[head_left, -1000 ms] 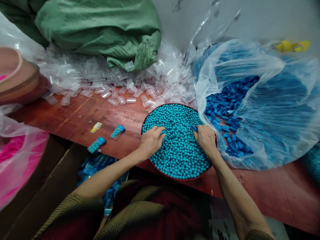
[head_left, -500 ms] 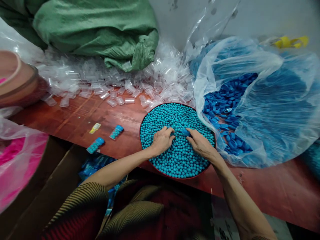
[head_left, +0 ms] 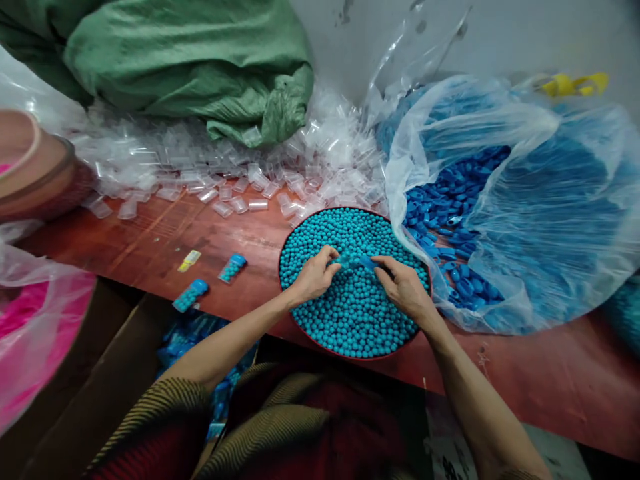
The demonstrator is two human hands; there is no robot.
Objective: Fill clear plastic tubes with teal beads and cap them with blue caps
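A round red-rimmed container full of small teal balls (head_left: 355,327) lies in front of me. Above its middle, my left hand (head_left: 317,272) pinches a clear plastic cup (head_left: 345,260), which seems to have teal balls in it. My right hand (head_left: 403,283) holds a blue cap (head_left: 367,262) between thumb and fingers, close to the cup's right end; whether the two touch is unclear. Two filled cups with blue caps, one (head_left: 233,268) and another (head_left: 191,295), lie on the table to the left, near a small yellow-and-white piece (head_left: 189,261).
Clear cups (head_left: 240,204) are heaped along the back of the red table (head_left: 260,287), below a green sack (head_left: 195,60). On the right, a translucent bag (head_left: 555,220) holds blue caps (head_left: 465,283). Pink tubs (head_left: 30,167) and a bag with pink contents (head_left: 45,327) are at left.
My left hand has moved slightly left and up, bringing the clear cup into fuller view off the balls. The right hand still holds the blue cap, a little nearer the cup.
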